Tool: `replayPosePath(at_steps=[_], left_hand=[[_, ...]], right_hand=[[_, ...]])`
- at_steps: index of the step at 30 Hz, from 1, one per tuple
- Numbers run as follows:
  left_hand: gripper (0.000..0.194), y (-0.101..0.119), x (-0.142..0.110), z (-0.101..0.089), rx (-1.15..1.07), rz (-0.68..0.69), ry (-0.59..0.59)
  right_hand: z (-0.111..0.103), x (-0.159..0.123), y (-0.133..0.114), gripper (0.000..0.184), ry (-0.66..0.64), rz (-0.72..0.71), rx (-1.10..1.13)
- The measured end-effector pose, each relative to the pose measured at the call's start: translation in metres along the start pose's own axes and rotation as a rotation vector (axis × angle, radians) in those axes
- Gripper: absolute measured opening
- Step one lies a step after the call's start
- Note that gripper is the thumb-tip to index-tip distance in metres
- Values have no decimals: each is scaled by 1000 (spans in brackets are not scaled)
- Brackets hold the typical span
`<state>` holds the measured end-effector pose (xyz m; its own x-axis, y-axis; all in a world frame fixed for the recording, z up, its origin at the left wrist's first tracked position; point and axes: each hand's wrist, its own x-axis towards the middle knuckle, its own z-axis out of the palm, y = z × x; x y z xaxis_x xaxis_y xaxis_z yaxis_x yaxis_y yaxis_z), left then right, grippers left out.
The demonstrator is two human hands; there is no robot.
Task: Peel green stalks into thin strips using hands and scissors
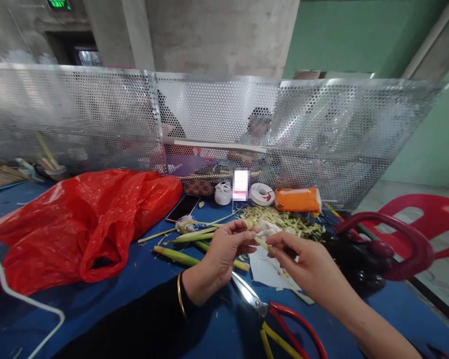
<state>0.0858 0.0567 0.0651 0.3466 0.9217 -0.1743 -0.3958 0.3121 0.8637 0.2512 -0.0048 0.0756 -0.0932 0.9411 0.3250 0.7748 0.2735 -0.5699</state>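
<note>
My left hand (226, 252), with a gold bangle at the wrist, pinches one end of a pale green plant strip (261, 243) in front of me. The thumb and fingers of my right hand (301, 257) are closed on the strip's other end, close to the left fingertips. Below the hands lie scissors (260, 305) with red handles, their blades partly under my left hand. Green stalks (177, 256) rest on the blue table to the left. Under and behind my right hand is white paper (260, 269), and shredded plant pieces (284, 219) are heaped beyond it.
A red plastic bag (108, 214) covers the left side. Along the back stand a phone (183, 208), a white spool (262, 193) and an orange packet (298, 199), before a perforated metal screen (217, 109). A black bag (353, 259) with a dark red handle sits at right.
</note>
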Motion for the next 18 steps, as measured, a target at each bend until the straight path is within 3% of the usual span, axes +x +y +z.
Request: replayPosePath(at_steps=[6,12,18], left_hand=[[23,1,-1,2,89,116,-27],[22,2,-2,3,147,139,-44],[23,4,-1,0,80,137,-15]], right_hand=[[-11,3,9,15,-21,6,-30],[-18,3,10,15,-67,67,-45],[-18,3,8,18,-99,63,123]])
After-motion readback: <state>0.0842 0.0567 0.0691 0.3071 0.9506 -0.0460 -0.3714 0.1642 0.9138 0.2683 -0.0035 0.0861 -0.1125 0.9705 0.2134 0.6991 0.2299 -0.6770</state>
